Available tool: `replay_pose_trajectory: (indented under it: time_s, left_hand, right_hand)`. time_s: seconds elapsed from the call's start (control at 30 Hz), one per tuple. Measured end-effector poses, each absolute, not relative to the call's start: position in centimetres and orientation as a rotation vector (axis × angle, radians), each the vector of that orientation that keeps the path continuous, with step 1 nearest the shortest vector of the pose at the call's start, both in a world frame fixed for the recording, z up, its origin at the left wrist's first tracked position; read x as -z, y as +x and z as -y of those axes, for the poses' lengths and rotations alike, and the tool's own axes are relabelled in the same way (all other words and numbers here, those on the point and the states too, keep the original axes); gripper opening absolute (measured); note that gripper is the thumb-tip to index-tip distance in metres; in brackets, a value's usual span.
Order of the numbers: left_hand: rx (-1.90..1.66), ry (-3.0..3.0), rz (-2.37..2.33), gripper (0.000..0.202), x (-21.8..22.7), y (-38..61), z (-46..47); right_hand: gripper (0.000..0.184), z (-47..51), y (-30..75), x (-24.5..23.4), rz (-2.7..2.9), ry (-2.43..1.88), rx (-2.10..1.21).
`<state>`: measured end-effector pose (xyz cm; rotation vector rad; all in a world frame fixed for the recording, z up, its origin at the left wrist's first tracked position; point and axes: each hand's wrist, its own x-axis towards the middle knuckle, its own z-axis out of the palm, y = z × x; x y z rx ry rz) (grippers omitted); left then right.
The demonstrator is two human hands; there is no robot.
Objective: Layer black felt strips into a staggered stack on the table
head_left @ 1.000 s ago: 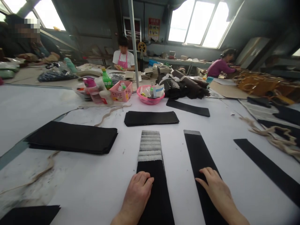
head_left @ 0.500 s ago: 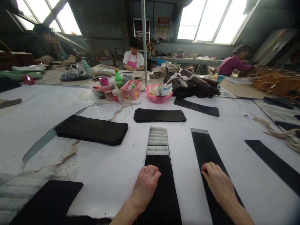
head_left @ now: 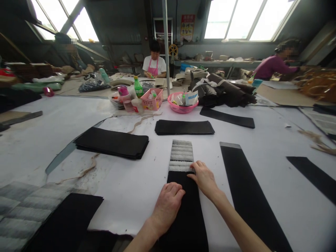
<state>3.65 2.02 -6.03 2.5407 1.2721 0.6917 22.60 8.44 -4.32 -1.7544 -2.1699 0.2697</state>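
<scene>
Right, both your hands are at the long black pile (head_left: 187, 220) directly in front of you on the white table (head_left: 126, 189). It runs away from you, and its far end shows a run of pale bands (head_left: 181, 154). Your left hand (head_left: 168, 203) rests on the black part, fingers curled in; whether they pinch anything, I cannot tell. Your right hand (head_left: 205, 177) is farther up, at the right edge, just where the black meets the bands. Its thumb and fingers stand only a narrow gap apart, and I cannot tell if the edge is caught between them.

To the right of the pile, under no hand, lies a grey-tipped strip (head_left: 244, 178), with a darker strip (head_left: 312, 173) well apart beyond it. Past the bands sits a short stack (head_left: 183, 127); a wider stack (head_left: 111, 141) lies to the left. Near your left forearm are black sheets (head_left: 70, 213) beside a pale banded spread (head_left: 28, 206).

At the table's far side stand a pink basket (head_left: 183, 109) and a box (head_left: 152, 103), and a co-worker (head_left: 154, 66) in a pink apron sits behind them.
</scene>
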Motion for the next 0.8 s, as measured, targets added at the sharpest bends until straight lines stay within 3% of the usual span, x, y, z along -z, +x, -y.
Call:
replay_pose_trajectory:
  time_s: [0.8]
  left_hand:
    - [-0.660,2.541,-1.291,0.018,6.0,3.5,-1.9]
  right_hand:
    - [0.031,-9.8,21.8,3.0,2.287,-1.772,-0.252]
